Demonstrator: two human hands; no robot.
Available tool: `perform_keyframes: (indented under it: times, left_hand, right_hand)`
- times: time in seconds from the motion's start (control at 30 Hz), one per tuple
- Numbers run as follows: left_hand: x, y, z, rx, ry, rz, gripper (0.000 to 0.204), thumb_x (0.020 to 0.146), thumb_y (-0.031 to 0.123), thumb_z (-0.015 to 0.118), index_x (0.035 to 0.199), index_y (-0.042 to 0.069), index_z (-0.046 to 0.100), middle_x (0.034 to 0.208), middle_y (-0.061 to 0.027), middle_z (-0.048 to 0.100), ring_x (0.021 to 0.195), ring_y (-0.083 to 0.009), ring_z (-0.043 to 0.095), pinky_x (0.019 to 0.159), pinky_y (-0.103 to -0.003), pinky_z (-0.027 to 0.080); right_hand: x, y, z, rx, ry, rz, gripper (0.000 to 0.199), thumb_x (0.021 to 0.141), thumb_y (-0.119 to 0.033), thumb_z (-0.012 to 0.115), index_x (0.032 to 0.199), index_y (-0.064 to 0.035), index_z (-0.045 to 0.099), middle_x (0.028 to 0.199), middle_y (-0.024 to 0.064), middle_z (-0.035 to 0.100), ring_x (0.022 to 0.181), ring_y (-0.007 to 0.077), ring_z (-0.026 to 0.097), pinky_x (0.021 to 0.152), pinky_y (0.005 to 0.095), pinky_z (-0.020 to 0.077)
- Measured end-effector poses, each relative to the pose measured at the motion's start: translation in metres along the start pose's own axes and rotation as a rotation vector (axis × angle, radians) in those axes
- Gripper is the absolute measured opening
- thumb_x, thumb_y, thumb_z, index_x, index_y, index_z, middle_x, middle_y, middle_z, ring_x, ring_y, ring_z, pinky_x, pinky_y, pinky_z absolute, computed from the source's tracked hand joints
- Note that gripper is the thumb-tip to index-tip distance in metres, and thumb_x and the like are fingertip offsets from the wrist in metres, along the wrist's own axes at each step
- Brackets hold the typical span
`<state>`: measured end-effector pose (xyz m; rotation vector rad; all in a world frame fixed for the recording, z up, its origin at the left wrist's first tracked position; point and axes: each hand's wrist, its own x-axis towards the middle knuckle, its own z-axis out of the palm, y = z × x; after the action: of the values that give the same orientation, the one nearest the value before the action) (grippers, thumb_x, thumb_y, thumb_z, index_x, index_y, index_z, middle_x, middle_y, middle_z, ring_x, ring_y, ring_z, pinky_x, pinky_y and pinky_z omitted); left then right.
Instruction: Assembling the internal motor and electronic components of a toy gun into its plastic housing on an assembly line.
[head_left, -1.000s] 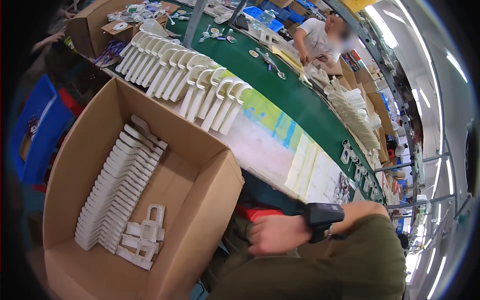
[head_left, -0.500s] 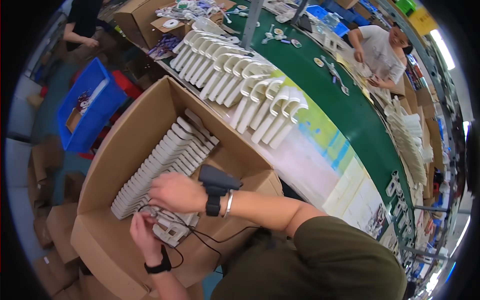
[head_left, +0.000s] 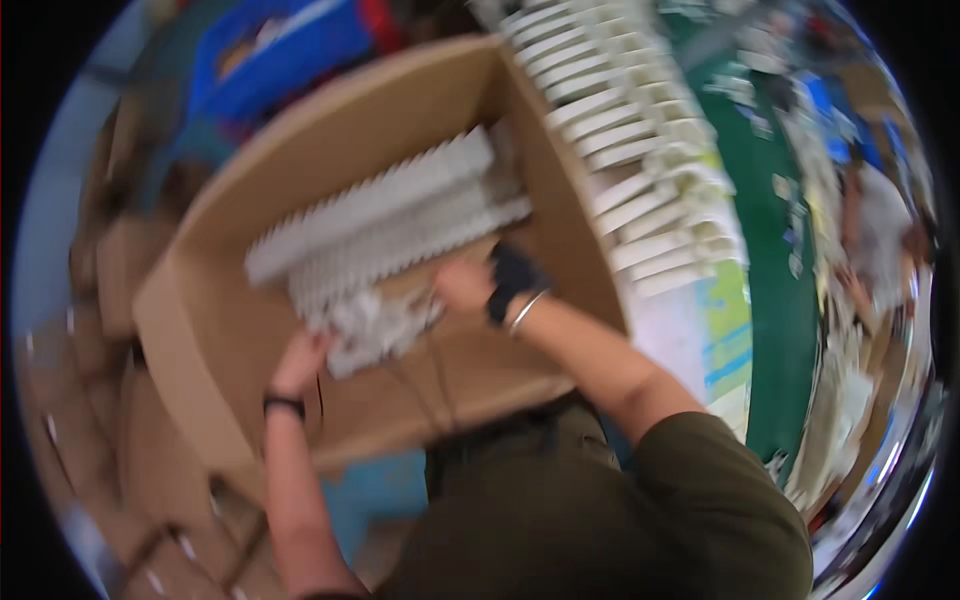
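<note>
Motion smears the whole view. Inside a large open cardboard box [head_left: 330,110], many white plastic parts [head_left: 390,205] are stacked in a tight row. A looser cluster of white pieces [head_left: 375,325] lies nearer to me, between my hands. At the cluster's left edge is my left hand [head_left: 303,360], its fingertips touching or close to it. My right hand [head_left: 465,287] is at its right side, the fingers too blurred to read. Thin dark cables [head_left: 440,380] run from near the cluster toward my body.
Right of the box, white curved handle-like parts [head_left: 620,130] line the table edge beside a green conveyor belt [head_left: 775,330]. A co-worker [head_left: 880,235] sits across it. A blue bin [head_left: 280,60] stands beyond the box, and brown cartons [head_left: 140,270] crowd the left.
My view has swung, and the scene appears turned. My hands, close together over the row before, are now apart on either side of the loose white cluster.
</note>
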<state>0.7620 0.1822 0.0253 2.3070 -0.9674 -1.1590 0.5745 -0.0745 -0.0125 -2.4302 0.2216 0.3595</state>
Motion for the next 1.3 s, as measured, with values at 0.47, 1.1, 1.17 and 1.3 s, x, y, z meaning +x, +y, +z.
perform_keyframes:
  times: [0.47, 1.1, 1.17, 1.3]
  left_hand:
    - [0.036, -0.199, 0.038, -0.782, 0.199, -0.988, 0.038, 0.082, 0.037, 0.052, 0.099, 0.003, 0.057, 0.103, -0.0116, 0.06, 0.097, -0.0242, 0.055, 0.074, -0.043, 0.046]
    - [0.047, -0.202, 0.19, -0.207, 0.117, -0.686, 0.073, 0.075, 0.027, 0.06, 0.133, 0.001, 0.023, 0.096, -0.0264, 0.06, 0.088, -0.0373, 0.059, 0.079, -0.043, 0.045]
    - [0.044, -0.201, 0.165, -0.587, 0.218, -0.704, 0.071, 0.076, 0.03, 0.059, 0.132, 0.005, 0.026, 0.102, -0.0266, 0.058, 0.095, -0.0381, 0.058, 0.083, -0.041, 0.044]
    - [0.045, -0.206, 0.164, -0.476, 0.296, -0.619, 0.07, 0.075, 0.037, 0.062, 0.129, 0.004, 0.031, 0.111, -0.0253, 0.055, 0.103, -0.0364, 0.054, 0.087, -0.04, 0.043]
  right_hand:
    - [0.034, 0.079, 0.149, 0.472, -0.171, 0.519, 0.03, 0.08, -0.026, 0.056, 0.092, 0.0, 0.064, 0.088, 0.018, 0.065, 0.086, 0.0322, 0.061, 0.078, 0.0369, 0.047]
    - [0.099, 0.0, 0.28, 1.081, -0.167, 0.535, 0.037, 0.086, -0.029, 0.058, 0.103, 0.0039, 0.056, 0.088, 0.0108, 0.063, 0.079, 0.0185, 0.059, 0.073, 0.0324, 0.047]
    - [0.103, -0.032, 0.262, 1.305, -0.291, 0.505, 0.033, 0.089, -0.027, 0.055, 0.107, 0.0018, 0.055, 0.09, 0.0058, 0.061, 0.08, 0.0128, 0.056, 0.073, 0.0285, 0.0465]
    - [0.113, -0.051, 0.309, 1.423, -0.276, 0.223, 0.034, 0.085, -0.017, 0.061, 0.114, -0.0019, 0.051, 0.098, 0.0018, 0.059, 0.087, 0.0096, 0.053, 0.076, 0.0258, 0.0457]
